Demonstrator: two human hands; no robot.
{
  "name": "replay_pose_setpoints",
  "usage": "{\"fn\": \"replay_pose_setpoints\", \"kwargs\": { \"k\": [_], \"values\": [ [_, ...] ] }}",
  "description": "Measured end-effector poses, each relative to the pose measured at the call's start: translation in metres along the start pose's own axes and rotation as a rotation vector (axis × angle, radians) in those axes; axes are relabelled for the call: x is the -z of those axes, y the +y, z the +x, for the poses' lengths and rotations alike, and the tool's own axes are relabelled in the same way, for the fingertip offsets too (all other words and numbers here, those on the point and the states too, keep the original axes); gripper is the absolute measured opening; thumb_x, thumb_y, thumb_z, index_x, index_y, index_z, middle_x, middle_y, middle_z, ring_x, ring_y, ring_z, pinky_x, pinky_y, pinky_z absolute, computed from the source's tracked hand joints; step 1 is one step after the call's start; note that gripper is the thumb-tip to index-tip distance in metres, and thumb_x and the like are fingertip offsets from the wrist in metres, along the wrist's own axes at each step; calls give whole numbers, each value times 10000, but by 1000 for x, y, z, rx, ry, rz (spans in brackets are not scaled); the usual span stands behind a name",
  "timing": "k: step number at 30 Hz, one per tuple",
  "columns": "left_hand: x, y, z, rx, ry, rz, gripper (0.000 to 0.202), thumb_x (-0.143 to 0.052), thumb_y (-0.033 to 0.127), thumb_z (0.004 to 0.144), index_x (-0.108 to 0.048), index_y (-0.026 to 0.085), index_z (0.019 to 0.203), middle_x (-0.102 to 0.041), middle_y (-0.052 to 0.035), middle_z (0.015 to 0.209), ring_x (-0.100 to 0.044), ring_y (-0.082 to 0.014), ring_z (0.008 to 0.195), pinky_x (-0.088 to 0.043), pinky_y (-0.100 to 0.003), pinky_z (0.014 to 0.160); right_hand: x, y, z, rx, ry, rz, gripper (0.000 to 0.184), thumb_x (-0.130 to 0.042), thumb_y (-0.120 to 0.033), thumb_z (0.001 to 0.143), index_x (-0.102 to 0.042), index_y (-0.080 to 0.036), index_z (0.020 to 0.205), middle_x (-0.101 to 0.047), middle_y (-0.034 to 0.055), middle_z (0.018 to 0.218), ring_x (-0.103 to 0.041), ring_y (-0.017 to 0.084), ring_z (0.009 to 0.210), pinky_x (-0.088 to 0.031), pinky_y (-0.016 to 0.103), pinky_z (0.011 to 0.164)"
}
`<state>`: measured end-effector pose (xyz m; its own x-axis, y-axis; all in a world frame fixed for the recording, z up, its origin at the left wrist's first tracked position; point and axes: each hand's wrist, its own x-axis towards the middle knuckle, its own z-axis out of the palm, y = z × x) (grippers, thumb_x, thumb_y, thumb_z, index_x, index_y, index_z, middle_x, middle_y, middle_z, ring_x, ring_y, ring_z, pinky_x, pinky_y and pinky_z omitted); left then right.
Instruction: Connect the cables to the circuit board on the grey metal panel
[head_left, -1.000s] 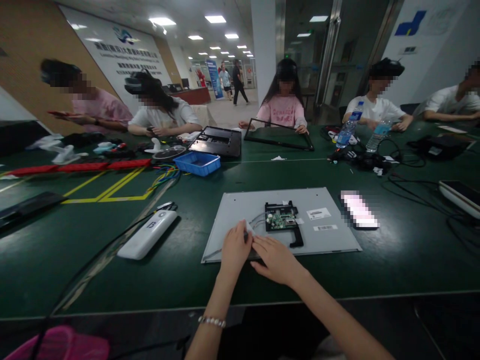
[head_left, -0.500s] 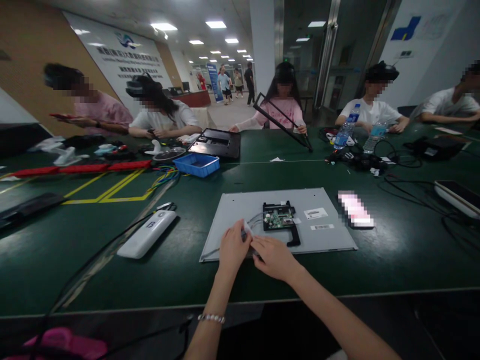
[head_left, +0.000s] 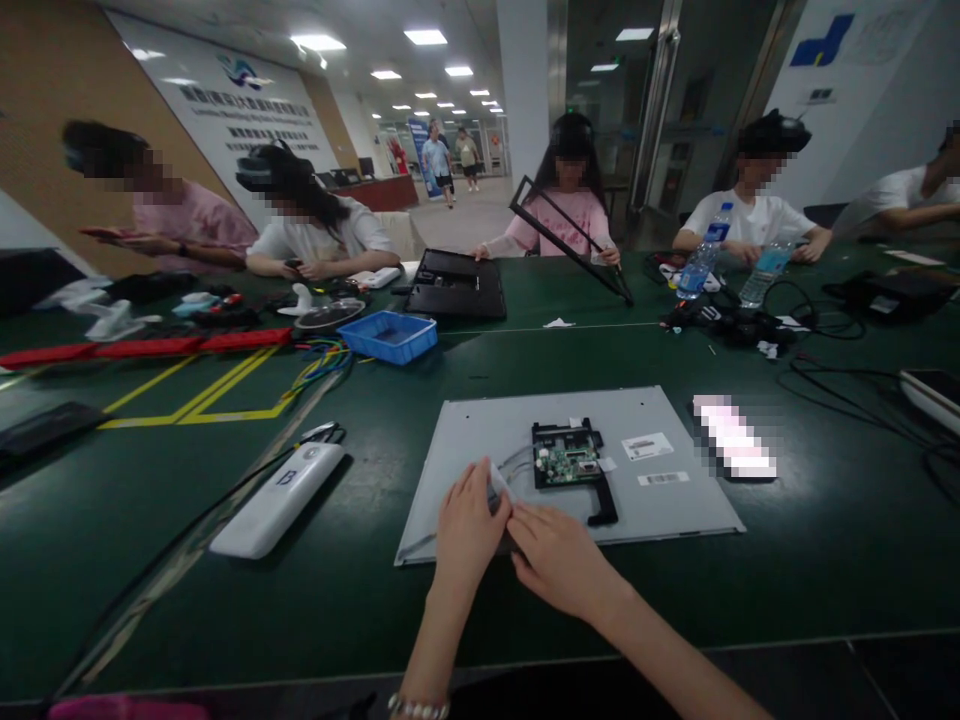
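A flat grey display panel lies on the table in front of me. On it sits a green circuit board in a black frame, with thin grey cables leading left from it toward my hands. My left hand is closed, pinching a small whitish strip over the panel's near edge. The fingertips of my right hand are bent in against the same spot, touching the left fingers. What lies under the right fingertips is hidden.
Left of the panel lies a white power bank with a black cable. A phone is at the right, a blue tray beyond. Across the table, a person in pink holds a black frame; bottles stand at right.
The view has shifted slightly, so the panel and hands appear a little lower. Both hands stay together at the strip. Across the table, the black laptop-like casing has moved slightly to the right.
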<state>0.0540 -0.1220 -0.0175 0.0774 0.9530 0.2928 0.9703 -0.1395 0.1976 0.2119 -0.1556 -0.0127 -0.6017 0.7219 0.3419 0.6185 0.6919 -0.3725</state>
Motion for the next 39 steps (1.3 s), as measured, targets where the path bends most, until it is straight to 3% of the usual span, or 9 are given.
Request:
{"fn": "replay_pose_setpoints", "kwargs": {
  "k": [6,11,15,18,21,26,31,36,39],
  "values": [
    [0,-1,1,28,-14,-27,433,-479,260,848,-401,143,1257,-557,-137,1217,-445,-266,1227,-356,-424,1003,8,-4,7,-27,-77,-12,380,-498,-215,838,-521,-99,1200,-577,133,1221,-515,226,1139,-404,359,992],
    [2,-6,-1,19,36,-147,210,-501,237,834,-512,185,1037,-458,-122,1314,-458,-265,1202,-377,-434,994,64,26,11,152,-151,174,269,-480,-211,865,-603,-211,1104,-626,32,1155,-546,156,1100,-423,308,966],
    [9,-6,-3,29,80,-249,125,-490,221,842,-522,200,961,-379,-104,1347,-408,-268,1234,-372,-446,1006,97,87,2,-188,30,200,289,-441,-255,885,-608,-249,1121,-641,34,1119,-583,188,1033,-454,384,913],
    [13,-3,-4,56,111,-297,90,-486,217,847,-518,201,929,-412,-104,1267,-455,-259,1166,-395,-441,984,91,128,-11,-373,100,276,260,-435,-240,869,-652,-227,1012,-667,53,1034,-607,198,962,-475,375,858],
    [16,-1,-4,64,150,-311,105,-472,220,860,-515,202,954,-445,-101,1188,-487,-244,1095,-415,-423,958,75,146,-22,-448,141,343,245,-452,-208,842,-656,-216,976,-664,55,997,-614,186,896,-496,345,787],
    [14,2,-6,33,172,-283,201,-452,199,865,-508,209,1057,-468,-96,1157,-486,-245,1086,-417,-419,948,65,144,-26,-422,71,408,245,-513,-186,797,-643,-220,1002,-631,51,1025,-594,181,887,-492,342,787],
    [18,3,-4,114,171,-328,321,-462,211,856,-459,194,1177,-460,-105,1193,-451,-247,1150,-369,-429,1005,65,144,-25,-438,43,376,262,-566,-220,780,-629,-217,1034,-582,67,1062,-580,183,880,-487,340,784],
    [28,-8,17,169,132,-380,312,-482,243,841,-501,207,1150,-517,-83,1166,-493,-249,1114,-418,-436,943,63,143,-24,-433,37,340,252,-586,-194,746,-640,-216,991,-567,68,1070,-569,201,957,-463,367,840],
    [25,-15,32,140,46,-328,297,-507,237,823,-543,186,1113,-572,-76,1096,-529,-242,1060,-411,-414,945,61,144,-24,-436,62,356,195,-565,-186,745,-651,-206,918,-608,55,978,-592,191,885,-476,343,786]
  ]
}}
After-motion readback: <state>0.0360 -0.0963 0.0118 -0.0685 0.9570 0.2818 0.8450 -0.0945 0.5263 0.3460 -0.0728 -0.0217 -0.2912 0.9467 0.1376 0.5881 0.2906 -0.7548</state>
